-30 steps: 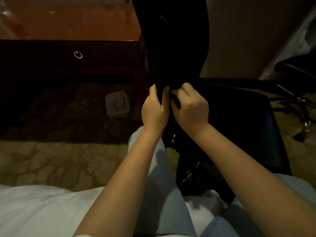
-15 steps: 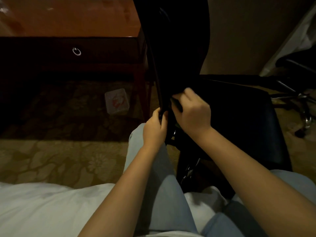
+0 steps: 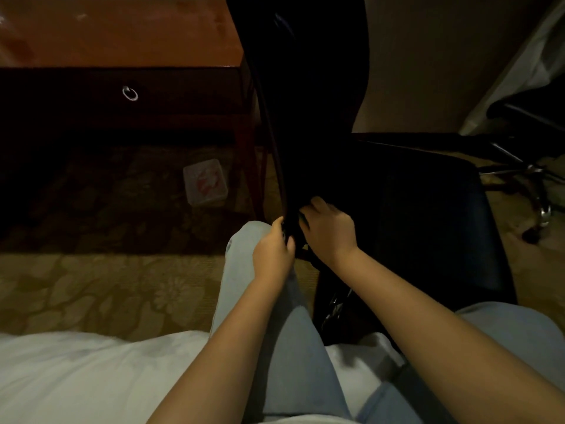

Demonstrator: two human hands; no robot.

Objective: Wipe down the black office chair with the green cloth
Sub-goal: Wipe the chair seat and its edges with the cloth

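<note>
Left hand (image 3: 273,250) gripping black chair (image 3: 305,87) edge, right hand (image 3: 330,237), fingertips lost in shadow, grip unclear

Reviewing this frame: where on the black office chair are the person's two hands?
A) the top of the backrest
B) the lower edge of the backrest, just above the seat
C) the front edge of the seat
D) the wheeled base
B: the left hand and right hand sit on either side of the bottom edge of the backrest, right where it meets the seat.

Left hand (image 3: 273,252) and right hand (image 3: 328,232) grip, arms outstretched.
</note>
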